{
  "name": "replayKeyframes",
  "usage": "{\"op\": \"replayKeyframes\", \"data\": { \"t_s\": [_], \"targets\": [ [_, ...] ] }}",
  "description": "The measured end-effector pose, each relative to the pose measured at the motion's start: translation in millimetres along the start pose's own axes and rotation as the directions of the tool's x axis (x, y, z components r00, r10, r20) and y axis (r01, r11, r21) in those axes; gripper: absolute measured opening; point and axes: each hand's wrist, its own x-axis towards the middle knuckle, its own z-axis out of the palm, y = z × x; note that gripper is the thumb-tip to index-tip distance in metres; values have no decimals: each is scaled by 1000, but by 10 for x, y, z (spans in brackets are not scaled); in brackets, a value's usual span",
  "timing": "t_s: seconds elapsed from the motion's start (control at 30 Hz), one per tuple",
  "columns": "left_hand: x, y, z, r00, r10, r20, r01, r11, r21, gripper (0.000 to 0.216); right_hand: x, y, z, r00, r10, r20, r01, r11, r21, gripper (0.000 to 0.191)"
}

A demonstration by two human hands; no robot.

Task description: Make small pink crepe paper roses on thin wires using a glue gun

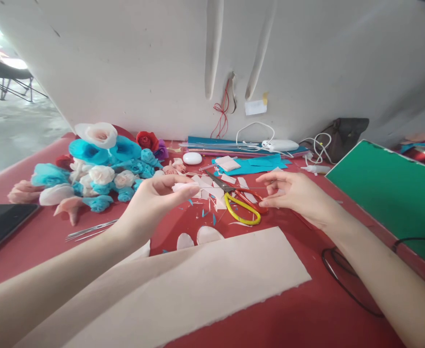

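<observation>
- Left hand point(154, 200) pinches a pale pink petal point(185, 187) between thumb and fingertips, above the red table point(306, 314) and just left of the scissors point(243, 205); the petal lies roughly level, its long axis side to side, its free end pointing toward the scissors' blades
- Right hand point(292, 193) hovers just right of the scissors, thumb and forefinger drawn together; whether they grip anything cannot be told
- Cream paper strip point(205, 280) lies nearer than the scissors; paper flowers point(99, 169) are heaped well to their left
</observation>
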Motion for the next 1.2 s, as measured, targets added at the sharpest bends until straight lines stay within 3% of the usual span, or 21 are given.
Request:
{"op": "replayKeyframes", "data": {
  "t_s": [0.43, 0.87, 1.2],
  "targets": [
    [-12, 5, 11, 1000, 5, 16, -5, 1000, -1, 9, 40, 28, -14, 996, -80, 46, 68, 972, 223, 45],
    [60, -90, -28, 998, 38, 59, -40, 999, 28, 15, 43, 23, -25, 982, -107, 159, 35, 916, 400, 37],
    [32, -72, -7, 998, 2, 56, -2, 1000, -6, 14, 57, 66, -22, 976, -130, 174, 47, 908, 416, 37]
  ]
}}
